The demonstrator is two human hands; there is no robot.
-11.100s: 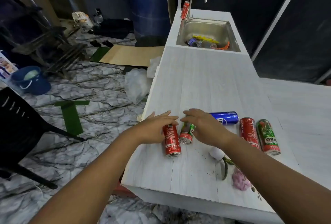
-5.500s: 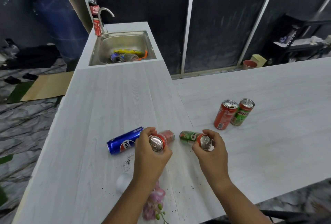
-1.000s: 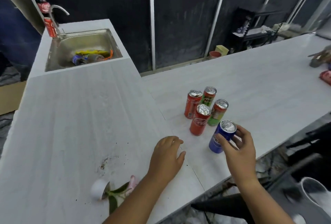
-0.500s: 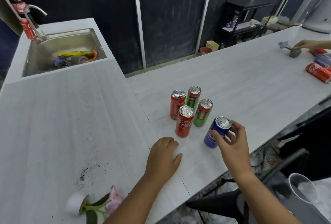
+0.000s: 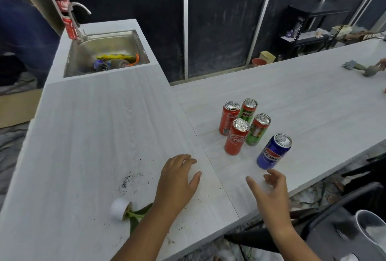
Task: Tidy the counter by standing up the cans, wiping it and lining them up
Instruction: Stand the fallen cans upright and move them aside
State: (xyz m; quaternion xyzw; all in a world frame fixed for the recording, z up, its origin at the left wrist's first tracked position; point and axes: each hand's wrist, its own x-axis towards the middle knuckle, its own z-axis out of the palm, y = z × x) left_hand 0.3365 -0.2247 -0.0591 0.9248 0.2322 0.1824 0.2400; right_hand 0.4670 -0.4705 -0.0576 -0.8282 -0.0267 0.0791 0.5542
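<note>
White wood-grain counter point(image 5: 100, 135), L-shaped, against dark panelled walls, with a steel sink point(image 5: 108, 51) let into the far left corner. Five cans upright near the front edge of the right-hand run: two red cans point(image 5: 228, 117) point(image 5: 237, 136), two green cans point(image 5: 247, 110) point(image 5: 258, 129) bunched touching or nearly so, and a blue can point(image 5: 273, 151) just beside them, closest to the front edge. Left hand point(image 5: 177, 179) flat on the counter, fingers spread, holding nothing; right hand point(image 5: 271, 194) just short of the blue can, fingers wide apart and empty. Dark crumbs point(image 5: 130, 179) scattered beside the left hand, plus a tipped white pot point(image 5: 118, 208) with a green sprig point(image 5: 137, 214) near the front edge. Standing-up looks finished; wiping judged next. Best done by fetching a cloth first, none being visible, lifting the pot clear, then sweeping the crumbs toward the front edge in one direction, away from the cans, before lining them up.
</note>
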